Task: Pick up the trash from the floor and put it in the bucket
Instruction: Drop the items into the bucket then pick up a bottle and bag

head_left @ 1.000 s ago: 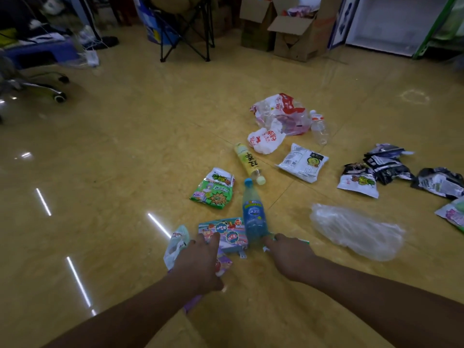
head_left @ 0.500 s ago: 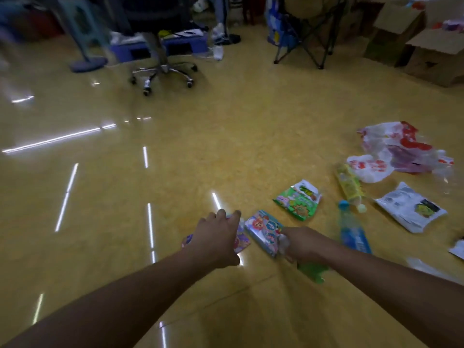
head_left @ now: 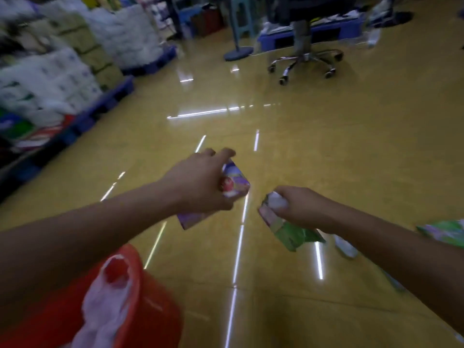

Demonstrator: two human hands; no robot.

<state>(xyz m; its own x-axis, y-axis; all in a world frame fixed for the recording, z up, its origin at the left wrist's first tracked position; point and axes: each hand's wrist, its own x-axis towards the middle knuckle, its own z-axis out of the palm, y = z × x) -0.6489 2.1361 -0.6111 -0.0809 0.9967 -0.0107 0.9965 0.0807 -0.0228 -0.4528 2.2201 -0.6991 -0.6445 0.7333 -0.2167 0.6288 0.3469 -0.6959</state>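
Yellow glossy floor (head_left: 326, 151) beneath; red bucket (head_left: 155, 307) at lower left, white bag (head_left: 100, 320) draped inside. Left grip (head_left: 198, 187) curled round a purple wrapper (head_left: 237, 183), clear of the floor, just beyond the bucket. Right grip (head_left: 298, 209) closed on a green packet (head_left: 293, 234) and, apparently, a crumpled white scrap (head_left: 276, 203); view blurred. Light, thin, crinkly film, probably slick: safest bunched in the palm or pinched at a sealed edge; not fragile.

Dim, motion-blurred view (worst at the edges), white streaks (head_left: 200, 113) glaring off the floor (head_left: 339, 151).
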